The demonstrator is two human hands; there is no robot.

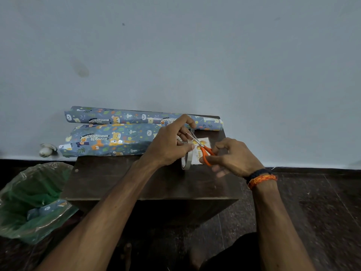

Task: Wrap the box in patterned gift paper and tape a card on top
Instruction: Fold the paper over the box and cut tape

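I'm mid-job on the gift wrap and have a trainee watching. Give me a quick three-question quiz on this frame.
1. True or false: the wrapped box lies on the table.
2. Which hand holds the orange scissors: A left hand, B right hand?
3. Fill in: the left hand holds the ____.

Key: 1 true. 2 B. 3 tape roll, held over the card.

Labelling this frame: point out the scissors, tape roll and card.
Orange-handled scissors [207, 151], head view, on handle.
Clear tape roll [185, 161], head view, on lower rim.
White printed card [196, 155], head view, on bare lower part.
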